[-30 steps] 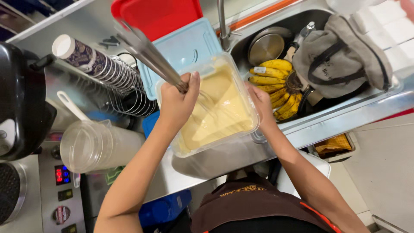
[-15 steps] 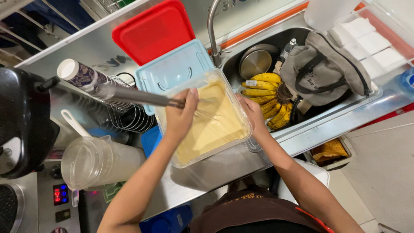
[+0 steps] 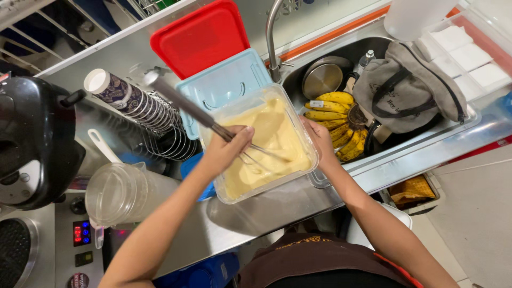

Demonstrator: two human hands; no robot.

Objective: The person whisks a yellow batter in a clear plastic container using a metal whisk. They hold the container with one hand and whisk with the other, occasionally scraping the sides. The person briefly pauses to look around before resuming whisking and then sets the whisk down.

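Viewpoint: the single head camera is sitting above the person and looking almost straight down.
Facing: it is pointing at the clear batter container (image 3: 265, 144), which is lying near the frame's centre.
Nearness: it is hanging close, with both forearms filling the lower frame below the container.
Coverage: it is taking in the sink (image 3: 373, 50) right of the container.
Shared: no second view is overlapping it.
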